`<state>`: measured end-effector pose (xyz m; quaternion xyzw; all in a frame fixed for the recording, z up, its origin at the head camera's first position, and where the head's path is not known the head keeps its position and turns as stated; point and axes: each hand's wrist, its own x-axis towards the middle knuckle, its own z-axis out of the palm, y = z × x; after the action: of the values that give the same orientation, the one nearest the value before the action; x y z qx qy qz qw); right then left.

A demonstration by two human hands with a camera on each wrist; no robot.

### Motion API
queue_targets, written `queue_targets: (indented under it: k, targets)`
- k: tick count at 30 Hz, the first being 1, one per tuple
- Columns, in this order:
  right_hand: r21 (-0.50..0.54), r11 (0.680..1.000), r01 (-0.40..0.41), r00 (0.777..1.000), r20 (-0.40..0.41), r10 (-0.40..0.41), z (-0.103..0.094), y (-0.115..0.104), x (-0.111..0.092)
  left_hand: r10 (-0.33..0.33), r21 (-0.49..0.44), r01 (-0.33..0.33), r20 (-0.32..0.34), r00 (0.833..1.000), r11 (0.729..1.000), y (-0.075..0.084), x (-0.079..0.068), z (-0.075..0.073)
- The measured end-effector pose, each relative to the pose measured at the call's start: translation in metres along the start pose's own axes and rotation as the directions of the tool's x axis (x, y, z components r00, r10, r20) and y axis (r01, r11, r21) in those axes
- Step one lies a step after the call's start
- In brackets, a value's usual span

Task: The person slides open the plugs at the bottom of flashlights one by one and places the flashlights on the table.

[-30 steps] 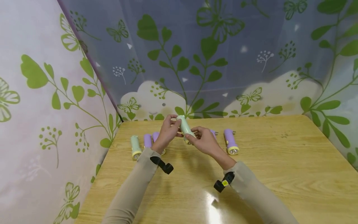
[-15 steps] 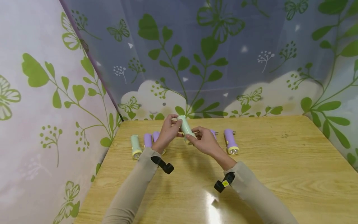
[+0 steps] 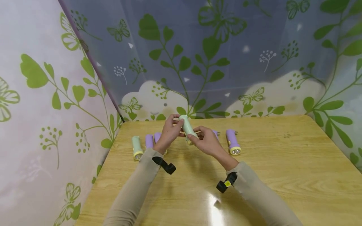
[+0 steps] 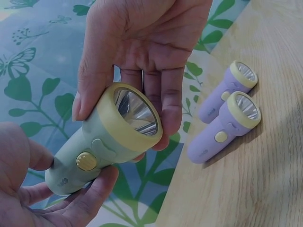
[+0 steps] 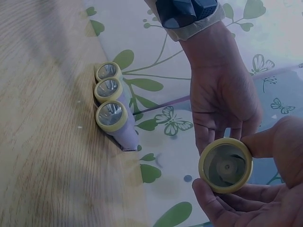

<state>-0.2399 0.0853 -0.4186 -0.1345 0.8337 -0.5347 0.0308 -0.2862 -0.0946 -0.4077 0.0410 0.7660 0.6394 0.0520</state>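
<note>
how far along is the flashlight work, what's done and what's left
Nothing tells which are finished. In hand: the green flashlight, left hand at its tail, right hand gripping its yellow head. Lying on the table: a green one, purple ones beside it and a purple one right.

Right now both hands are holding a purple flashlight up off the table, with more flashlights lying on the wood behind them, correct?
Not quite: the flashlight held by the left hand and the right hand is pale green with a yellow rim, not purple, as the left wrist view shows. It is held up off the table, and the other flashlights lie on the wood behind.
</note>
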Motion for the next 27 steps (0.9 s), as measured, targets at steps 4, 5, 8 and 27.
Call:
queue_targets:
  k: [4, 5, 8, 27]
  targets:
    - [0.001, 1.000, 0.005, 1.000, 0.002, -0.005, -0.0002, -0.0014, 0.0004, 0.002, 0.005, -0.002, 0.001, 1.000, 1.000, 0.0015, 0.0001, -0.0009]
    - [0.000, 1.000, 0.006, 1.000, 0.001, -0.006, -0.0001, -0.0016, 0.0003, 0.002, 0.005, -0.002, -0.001, 1.000, 1.000, 0.0017, 0.0000, -0.0010]
    - [-0.003, 1.000, 0.017, 1.000, 0.003, -0.017, 0.0003, -0.0015, 0.0009, 0.005, 0.010, -0.005, -0.009, 1.000, 1.000, 0.0019, -0.0005, -0.0016]
    - [0.006, 1.000, 0.023, 1.000, -0.009, -0.023, 0.0004, -0.0025, 0.0025, 0.009, 0.016, -0.009, 0.006, 1.000, 1.000, 0.0024, -0.0020, -0.0044]
